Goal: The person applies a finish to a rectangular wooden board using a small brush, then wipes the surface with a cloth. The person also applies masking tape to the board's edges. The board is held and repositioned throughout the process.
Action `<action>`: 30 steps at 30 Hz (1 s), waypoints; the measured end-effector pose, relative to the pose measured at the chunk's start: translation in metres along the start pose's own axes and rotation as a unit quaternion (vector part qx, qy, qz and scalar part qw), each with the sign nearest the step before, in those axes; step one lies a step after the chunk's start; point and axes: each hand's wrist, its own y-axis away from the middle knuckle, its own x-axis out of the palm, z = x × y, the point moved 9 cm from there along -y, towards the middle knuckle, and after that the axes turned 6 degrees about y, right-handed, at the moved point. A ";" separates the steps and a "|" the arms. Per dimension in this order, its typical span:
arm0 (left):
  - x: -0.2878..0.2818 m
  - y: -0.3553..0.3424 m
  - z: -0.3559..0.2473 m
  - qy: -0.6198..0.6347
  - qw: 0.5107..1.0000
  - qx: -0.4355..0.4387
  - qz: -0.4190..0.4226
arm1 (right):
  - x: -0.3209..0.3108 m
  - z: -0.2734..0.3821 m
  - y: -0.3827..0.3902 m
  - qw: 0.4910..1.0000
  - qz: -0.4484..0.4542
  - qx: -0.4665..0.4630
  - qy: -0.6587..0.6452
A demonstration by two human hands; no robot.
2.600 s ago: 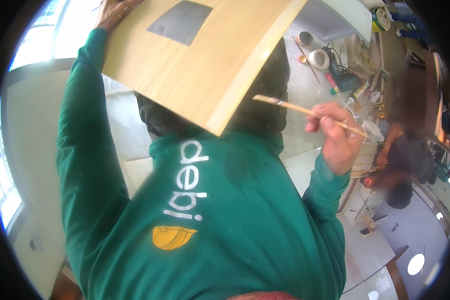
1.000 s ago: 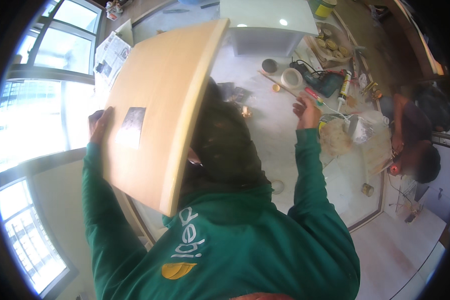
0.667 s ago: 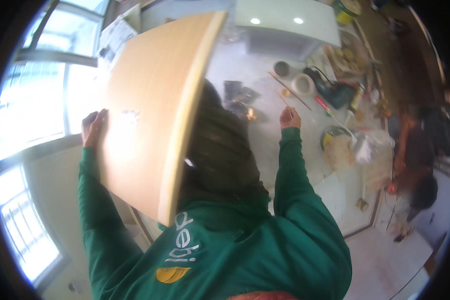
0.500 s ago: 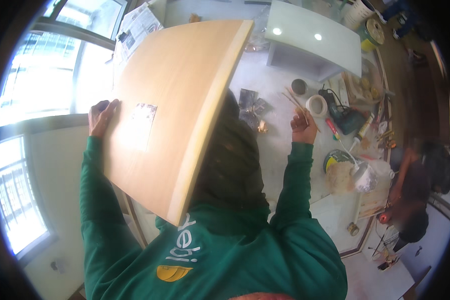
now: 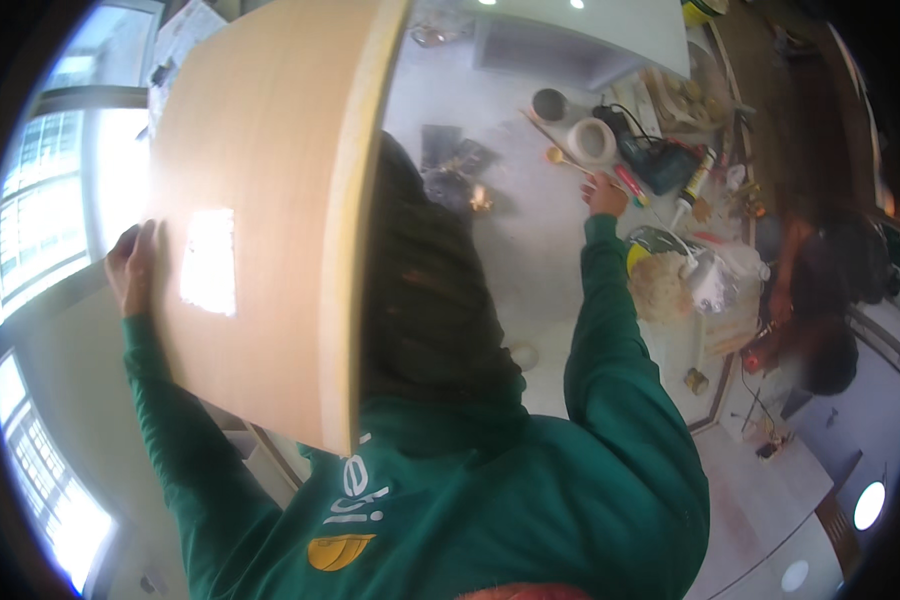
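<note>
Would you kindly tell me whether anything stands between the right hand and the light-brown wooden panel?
The dark-clothed lap and flat black sheets on the pale surface lie between the right hand and panel; both look low enough to reach over.

Pale surface (image 5: 542,255) — white roll (image 5: 591,141), drill (image 5: 660,165)

A large flat wooden board (image 5: 270,200), light tan with visible grain, stands steeply tilted, its outer edge held by the left hand (image 5: 133,268). Just right of that grip, a four-sided patch (image 5: 208,262) on its face shines white. A pale yellowish strip (image 5: 345,220) runs along the long edge farthest from the grip. In the right hand (image 5: 604,195), a thin wooden brush (image 5: 577,167) points up and left, its tip at a small round yellowish tub (image 5: 554,155); whether they touch is unclear.
</note>
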 end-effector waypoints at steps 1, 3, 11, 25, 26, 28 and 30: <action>-0.001 -0.002 0.000 -0.006 1.000 0.000 0.001 | 0.002 0.001 0.002 1.000 -0.005 -0.004 0.015; 0.000 -0.003 0.001 -0.015 1.000 -0.007 0.016 | 0.008 0.005 0.007 0.999 -0.009 -0.013 0.043; 0.011 -0.006 -0.008 -0.015 0.999 0.022 0.030 | 0.040 0.003 -0.002 0.985 0.016 -0.078 0.156; 0.026 -0.023 0.001 -0.007 0.998 0.059 0.027 | -0.021 -0.123 -0.038 0.928 0.054 0.203 -0.307; 0.028 -0.021 -0.010 0.013 0.998 0.058 0.029 | -0.018 -0.130 -0.031 0.917 0.031 0.217 -0.332; 0.022 -0.011 -0.024 0.026 0.998 0.050 0.027 | -0.010 -0.120 -0.004 0.897 0.012 0.233 -0.375; 0.015 -0.007 -0.025 0.006 0.999 0.045 0.028 | 0.002 -0.074 0.025 0.883 0.041 0.227 -0.409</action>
